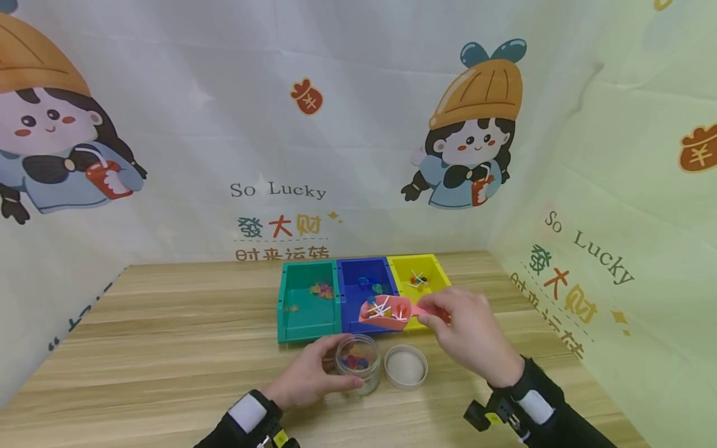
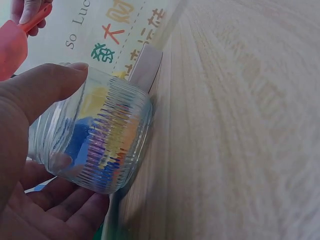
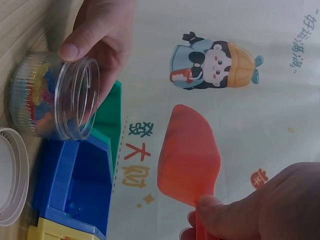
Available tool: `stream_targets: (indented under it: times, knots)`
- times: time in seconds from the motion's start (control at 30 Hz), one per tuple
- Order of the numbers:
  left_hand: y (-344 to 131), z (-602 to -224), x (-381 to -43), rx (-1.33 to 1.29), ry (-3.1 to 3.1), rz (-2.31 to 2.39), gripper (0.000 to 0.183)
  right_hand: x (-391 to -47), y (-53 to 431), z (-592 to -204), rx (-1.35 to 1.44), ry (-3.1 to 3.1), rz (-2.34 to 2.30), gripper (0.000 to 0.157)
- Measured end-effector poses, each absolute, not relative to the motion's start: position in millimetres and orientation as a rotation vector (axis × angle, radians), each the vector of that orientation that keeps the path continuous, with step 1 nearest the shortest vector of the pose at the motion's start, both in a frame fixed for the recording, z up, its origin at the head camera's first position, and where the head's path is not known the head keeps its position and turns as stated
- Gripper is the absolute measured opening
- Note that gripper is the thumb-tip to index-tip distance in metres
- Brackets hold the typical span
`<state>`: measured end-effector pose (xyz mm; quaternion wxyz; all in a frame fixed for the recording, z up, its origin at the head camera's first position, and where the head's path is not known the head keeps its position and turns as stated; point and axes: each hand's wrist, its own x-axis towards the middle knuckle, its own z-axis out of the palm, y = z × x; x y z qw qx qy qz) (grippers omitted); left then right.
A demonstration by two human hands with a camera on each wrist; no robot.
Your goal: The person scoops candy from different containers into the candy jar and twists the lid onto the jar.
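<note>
My right hand point(image 1: 470, 333) grips the handle of a pink-red scoop point(image 3: 187, 155) and holds it level above the blue bin. In the head view the scoop carries white sticks and small coloured pieces. My left hand point(image 1: 313, 373) curls round a ribbed clear glass jar point(image 2: 112, 132) standing upright on the table. Small coloured pieces lie at the jar's bottom, and its mouth is uncovered. Just right of the jar, a round white lid point(image 1: 406, 367) lies on the table.
Behind the jar, a green bin point(image 1: 297, 326), a blue bin point(image 1: 353, 270) and a yellow bin point(image 1: 437, 264) stand side by side, each with small pieces inside. The wooden table point(image 1: 168, 336) ends at printed cloth walls point(image 1: 358, 124) behind and at both sides.
</note>
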<state>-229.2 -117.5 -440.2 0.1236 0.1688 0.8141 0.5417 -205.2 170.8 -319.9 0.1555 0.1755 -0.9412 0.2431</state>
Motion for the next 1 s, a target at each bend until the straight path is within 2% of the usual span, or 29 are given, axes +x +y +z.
stream_targets:
  times: [0.2,0.57,1.0]
  knots:
    - [-117.9,-441.1,-228.9,0.479,2.369,1.569,0.085,-203.6,170.0,-321.8,0.506,-2.734,0.682,0.016]
    - [-117.9,-441.0,-228.8,0.48,2.36,1.573,0.082,-202.2,165.8,-332.4,0.595,-2.688,0.603,0.008]
    - [-118.3,-439.9,-227.9,0.485,2.348,1.6,0.081,-200.6,156.4,-334.6,0.683,-2.594,0.398,0.014]
